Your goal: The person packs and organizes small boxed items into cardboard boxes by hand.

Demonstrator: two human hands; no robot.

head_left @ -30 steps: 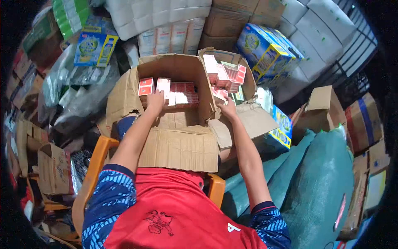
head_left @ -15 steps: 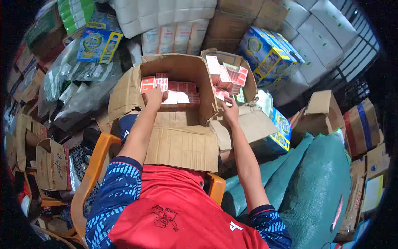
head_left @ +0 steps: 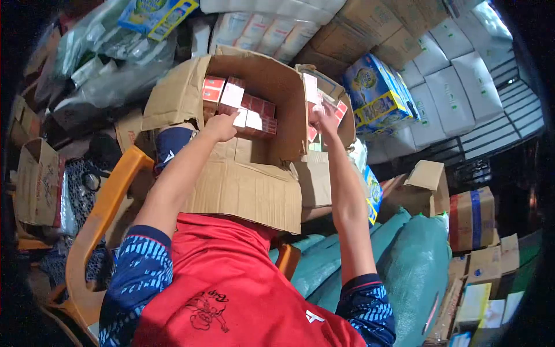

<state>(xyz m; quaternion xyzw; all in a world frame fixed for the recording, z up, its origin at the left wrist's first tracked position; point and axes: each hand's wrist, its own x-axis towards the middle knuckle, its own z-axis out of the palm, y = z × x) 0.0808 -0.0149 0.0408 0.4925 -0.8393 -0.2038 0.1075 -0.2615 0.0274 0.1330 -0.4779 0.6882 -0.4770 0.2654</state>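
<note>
In the large open cardboard carton [head_left: 254, 66], small red-and-white boxes [head_left: 260, 110] are packed in rows. My left hand [head_left: 221, 127] is at the front of these rows, its index finger stretched towards a pale box face and nothing visible in its grasp. Inside the smaller carton [head_left: 347, 134] on the right, my right hand [head_left: 328, 120] reaches down among more boxes of the same kind. Its fingers and thumb close around a red-and-white box [head_left: 315, 109], partly hidden by the hand. The large carton's front flap [head_left: 245, 194] hangs towards my lap.
Blue-and-yellow packages [head_left: 376, 92] stand behind the smaller carton. Full green sacks [head_left: 416, 272] lean at my right. An orange chair arm [head_left: 95, 225] is on my left. Stacked white packages [head_left: 451, 92] and brown cartons [head_left: 370, 23] fill the back.
My left hand has left the boxes at the carton's left side and sits lower and nearer the front. My right hand has moved deeper into the smaller carton. The view has shifted.
</note>
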